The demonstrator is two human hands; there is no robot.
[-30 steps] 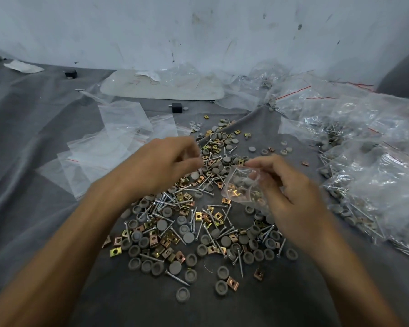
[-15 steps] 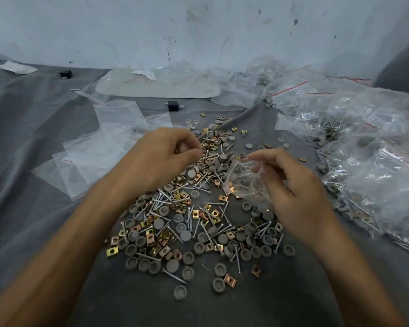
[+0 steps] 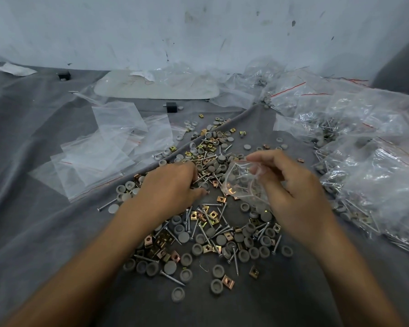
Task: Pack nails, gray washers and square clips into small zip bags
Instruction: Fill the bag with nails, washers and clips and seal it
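Meanwhile, beside the empty zip bags [image 3: 104, 159] at the left, the left hand [image 3: 170, 190] had dropped from near the bag's mouth, where it hovered half a second earlier, onto the loose pile of nails [image 3: 172, 278], gray washers [image 3: 216, 285] and square clips [image 3: 228, 280] on the gray cloth [image 3: 45, 220]. Its fingers curled into the pieces, but whether they pinched one could not be told. Just right of it, the small zip bag [image 3: 241, 185] stayed pinched open by the right hand [image 3: 293, 194], with washers and a clip inside. Probably another piece was being fetched. Filled bags [image 3: 383, 180] lay farther right.
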